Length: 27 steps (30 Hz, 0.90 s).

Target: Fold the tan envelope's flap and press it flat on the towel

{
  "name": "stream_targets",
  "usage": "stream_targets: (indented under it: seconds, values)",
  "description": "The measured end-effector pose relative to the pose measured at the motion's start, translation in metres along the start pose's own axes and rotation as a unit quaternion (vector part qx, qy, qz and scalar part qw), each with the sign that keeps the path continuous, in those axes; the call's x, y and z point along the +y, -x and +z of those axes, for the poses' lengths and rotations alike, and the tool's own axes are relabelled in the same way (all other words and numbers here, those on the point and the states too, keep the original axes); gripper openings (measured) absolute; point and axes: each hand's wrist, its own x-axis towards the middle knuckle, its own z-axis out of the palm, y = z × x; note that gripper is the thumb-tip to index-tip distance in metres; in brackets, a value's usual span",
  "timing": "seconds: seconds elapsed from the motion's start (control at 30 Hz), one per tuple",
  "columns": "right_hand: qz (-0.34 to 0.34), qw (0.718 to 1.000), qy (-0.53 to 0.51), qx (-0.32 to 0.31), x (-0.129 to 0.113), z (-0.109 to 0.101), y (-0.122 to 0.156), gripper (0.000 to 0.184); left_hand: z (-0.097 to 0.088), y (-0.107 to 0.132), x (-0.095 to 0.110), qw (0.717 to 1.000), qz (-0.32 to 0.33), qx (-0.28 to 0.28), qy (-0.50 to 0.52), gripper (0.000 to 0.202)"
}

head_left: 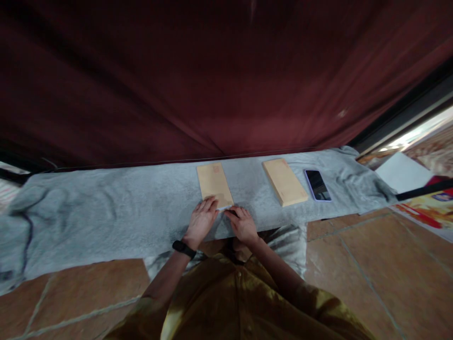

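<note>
Both my hands meet at the near end of a tan envelope [214,182], which lies on a grey cloth [141,203] in front of me. The fingers of my left hand [203,217] are curled and rest on its near left part; those of my right hand [244,224] are bent at the near right corner. Whether either pinches the paper, I cannot tell. A pale strip shows at that end, between my fingertips.

The paper could crease askew, I judge, if one hand pulls harder than the other, and the envelope could swivel, since neither hand touches its far end. The soft cloth may ruck beneath any hard push.

The front edge runs close to my hands, with the tiled floor [361,255] beyond it; a careless tug toward me might carry the envelope over. At the far side, a dark red curtain [226,94] bounds my reach. To my right, past a strip of cloth, sits a stack of envelopes [285,182], and just beside it a phone [317,185]; a wide elbow sweep might knock either. The longest run of cloth stretches left, wrinkled toward its end, giving more room to move.
</note>
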Motion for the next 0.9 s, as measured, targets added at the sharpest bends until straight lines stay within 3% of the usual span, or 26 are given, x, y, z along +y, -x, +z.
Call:
stream_targets:
  seconds: [0.9]
  values:
    - [0.013, 1.0, -0.004, -0.004, -0.0043, -0.0054, -0.0026, 0.046, 0.006, 0.0006, -0.0006, 1.0, 0.006, -0.006, -0.026, 0.034]
